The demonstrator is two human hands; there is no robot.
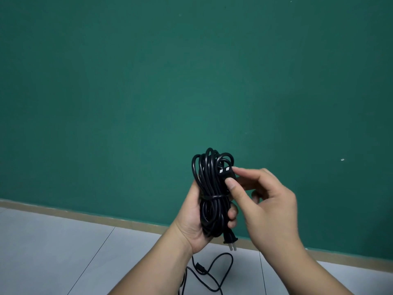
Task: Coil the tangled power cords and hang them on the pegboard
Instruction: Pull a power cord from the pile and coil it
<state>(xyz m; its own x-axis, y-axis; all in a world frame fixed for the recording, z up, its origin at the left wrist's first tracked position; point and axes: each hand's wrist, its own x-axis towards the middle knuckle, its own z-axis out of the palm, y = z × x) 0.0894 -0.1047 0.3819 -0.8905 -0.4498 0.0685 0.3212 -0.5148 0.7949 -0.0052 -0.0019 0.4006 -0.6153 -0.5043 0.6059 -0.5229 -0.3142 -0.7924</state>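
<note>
Both your hands are holding the coiled power cord [209, 184] before the green wall [148, 81]: your left hand [191, 218] is gripping it upright, its two-prong plug [230, 241] hanging below, while your right hand [270, 201] is pinching the connector end [225, 173] near the top, and another cord [212, 271] is lying loose on the tiled floor [63, 241].

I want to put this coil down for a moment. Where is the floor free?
Bare: the grey tiles left of the left forearm, up to the baseboard, and a small strip right of the right forearm. Crowded: between the forearms, where a loose cord lies.
</note>
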